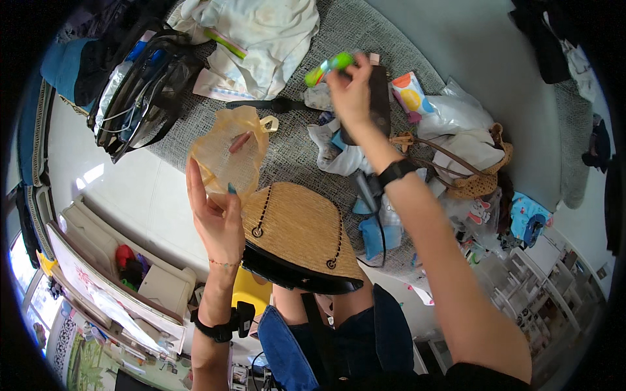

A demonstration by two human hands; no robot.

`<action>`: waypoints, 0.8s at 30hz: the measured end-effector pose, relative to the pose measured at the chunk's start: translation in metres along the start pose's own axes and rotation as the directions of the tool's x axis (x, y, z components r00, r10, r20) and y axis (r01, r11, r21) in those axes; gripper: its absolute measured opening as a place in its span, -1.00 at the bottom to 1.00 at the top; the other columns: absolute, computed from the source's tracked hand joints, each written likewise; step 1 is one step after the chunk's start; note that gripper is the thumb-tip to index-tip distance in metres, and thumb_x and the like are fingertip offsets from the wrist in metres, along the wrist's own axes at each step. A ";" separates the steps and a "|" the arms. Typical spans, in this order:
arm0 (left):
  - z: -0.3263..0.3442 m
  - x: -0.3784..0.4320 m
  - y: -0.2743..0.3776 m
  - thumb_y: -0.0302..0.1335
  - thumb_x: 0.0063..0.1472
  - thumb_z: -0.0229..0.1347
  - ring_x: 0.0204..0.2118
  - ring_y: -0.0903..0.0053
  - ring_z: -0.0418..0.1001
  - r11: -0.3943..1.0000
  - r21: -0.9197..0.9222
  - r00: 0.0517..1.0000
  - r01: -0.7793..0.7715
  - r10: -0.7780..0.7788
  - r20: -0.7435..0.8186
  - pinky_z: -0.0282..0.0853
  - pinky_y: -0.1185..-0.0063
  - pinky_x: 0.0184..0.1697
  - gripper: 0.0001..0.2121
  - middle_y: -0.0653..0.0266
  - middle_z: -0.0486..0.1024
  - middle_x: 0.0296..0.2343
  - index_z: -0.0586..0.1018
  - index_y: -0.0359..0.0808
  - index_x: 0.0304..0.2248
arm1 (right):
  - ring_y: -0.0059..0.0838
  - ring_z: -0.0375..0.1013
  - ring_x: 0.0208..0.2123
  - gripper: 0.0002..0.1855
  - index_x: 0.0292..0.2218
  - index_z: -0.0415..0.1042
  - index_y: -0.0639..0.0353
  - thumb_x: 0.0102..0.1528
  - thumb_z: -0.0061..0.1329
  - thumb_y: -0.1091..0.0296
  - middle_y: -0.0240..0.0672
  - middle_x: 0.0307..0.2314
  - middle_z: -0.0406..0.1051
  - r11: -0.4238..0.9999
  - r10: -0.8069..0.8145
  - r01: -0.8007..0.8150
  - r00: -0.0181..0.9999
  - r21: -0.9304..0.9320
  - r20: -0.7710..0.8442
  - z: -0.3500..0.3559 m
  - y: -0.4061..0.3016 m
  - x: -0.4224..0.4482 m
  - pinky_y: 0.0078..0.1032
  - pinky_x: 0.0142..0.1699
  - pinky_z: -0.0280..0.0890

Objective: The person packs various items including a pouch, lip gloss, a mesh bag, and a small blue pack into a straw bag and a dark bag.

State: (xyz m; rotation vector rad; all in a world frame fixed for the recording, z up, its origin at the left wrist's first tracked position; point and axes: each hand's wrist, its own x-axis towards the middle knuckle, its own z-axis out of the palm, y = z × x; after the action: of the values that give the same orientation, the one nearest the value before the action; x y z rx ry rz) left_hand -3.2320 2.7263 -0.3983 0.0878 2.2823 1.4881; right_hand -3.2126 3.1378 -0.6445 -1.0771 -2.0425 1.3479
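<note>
My left hand [215,220] holds a translucent pale-yellow plastic bag [210,146] by its near side, its mouth spread wide. A small reddish-brown stick-like item [240,142] shows inside it. Farther out and to the right, my right hand [349,95] pinches a bright green item [328,69] between thumb and fingers; motion blur hides what it is. Under that hand lies a dark flat case [379,93], partly covered by my wrist. A woven straw bag [298,220] with black trim and chains rests just in front of my lap, right of my left hand.
Across the grey textured sofa [288,161] lie white cloth [274,49], a black belt-like strap [254,104] and blue pouches [379,234]. A clear black-edged bag [142,93] stands left; a crocheted bag [474,187] sits right. A black cord [384,249] hangs near the front edge.
</note>
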 end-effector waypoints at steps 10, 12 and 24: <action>0.001 -0.010 -0.003 -0.74 0.41 0.29 0.01 0.48 0.69 1.000 -0.018 1.000 0.007 -0.007 -0.013 0.76 0.41 0.17 -0.10 -0.20 0.25 0.74 0.39 -0.26 0.70 | 0.33 0.53 0.51 0.47 0.73 0.04 0.31 0.20 0.74 -0.08 0.26 0.45 0.51 0.531 0.036 0.057 0.995 -0.845 0.090 -0.108 0.007 0.005 0.26 0.58 0.43; 0.009 -0.012 -0.005 -0.74 0.41 0.28 0.02 0.48 0.68 0.999 -0.038 1.000 0.010 -0.010 -0.002 0.76 0.41 0.17 -0.10 -0.19 0.25 0.74 0.39 -0.26 0.71 | 0.31 0.58 0.44 0.31 0.66 0.15 0.31 0.25 0.70 -0.03 0.24 0.39 0.57 0.602 0.051 0.096 0.986 -0.792 0.159 -0.137 0.025 -0.012 0.23 0.53 0.47; 0.018 -0.023 -0.010 -0.76 0.42 0.26 0.07 0.48 0.67 0.999 -0.043 0.999 0.030 -0.029 0.021 0.75 0.42 0.19 -0.08 -0.16 0.22 0.76 0.34 -0.25 0.73 | 0.22 0.84 0.15 -0.44 0.35 0.68 0.26 0.47 0.50 0.23 0.09 0.08 0.82 0.788 0.153 0.023 0.961 -0.615 0.232 -0.353 0.017 -0.098 0.05 0.27 0.65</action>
State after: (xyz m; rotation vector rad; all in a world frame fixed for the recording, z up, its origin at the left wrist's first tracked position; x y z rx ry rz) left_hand -3.2026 2.7312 -0.4066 0.0557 2.2247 1.5142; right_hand -2.8924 3.2551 -0.5110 -1.2826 -2.7890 0.8942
